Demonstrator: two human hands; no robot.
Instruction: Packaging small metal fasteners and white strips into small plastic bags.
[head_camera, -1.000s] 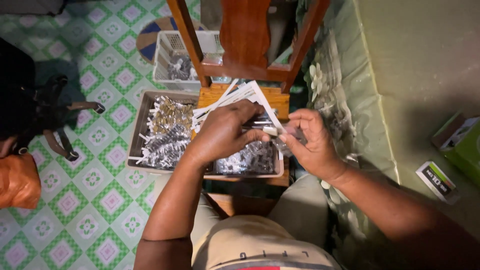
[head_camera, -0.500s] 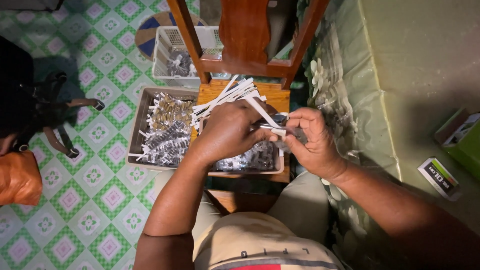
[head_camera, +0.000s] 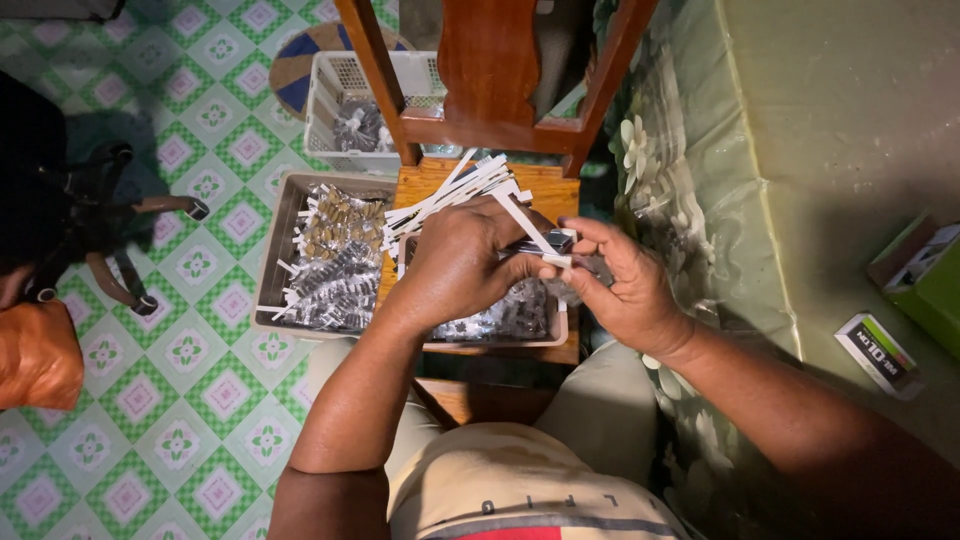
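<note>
Left hand: the left hand (head_camera: 462, 262) was curled over the work, fingers pressed together on a small dark piece (head_camera: 535, 246) and a white strip (head_camera: 520, 216) slanting up from it.
Right hand: the right hand (head_camera: 625, 285) was met fingertip to fingertip with the left, thumb and forefinger pinched on the same small piece.
Where the piece lay: it was held between both hands, just above the near tray (head_camera: 548, 338), on the wooden table (head_camera: 425, 182).
White strips: a fanned bundle (head_camera: 448, 196) was seen behind the left hand, too many to be counted.
Trays: two were counted, the near one partly hidden by the hands, the left tray (head_camera: 275, 250) filled with small packets (head_camera: 335, 265).
Basket: one white basket (head_camera: 345, 95) was seen beyond, on the tiled floor (head_camera: 200, 380).
Right side: a green box (head_camera: 925, 275) and a small white carton (head_camera: 878, 352) were noted, well apart from the hands.
</note>
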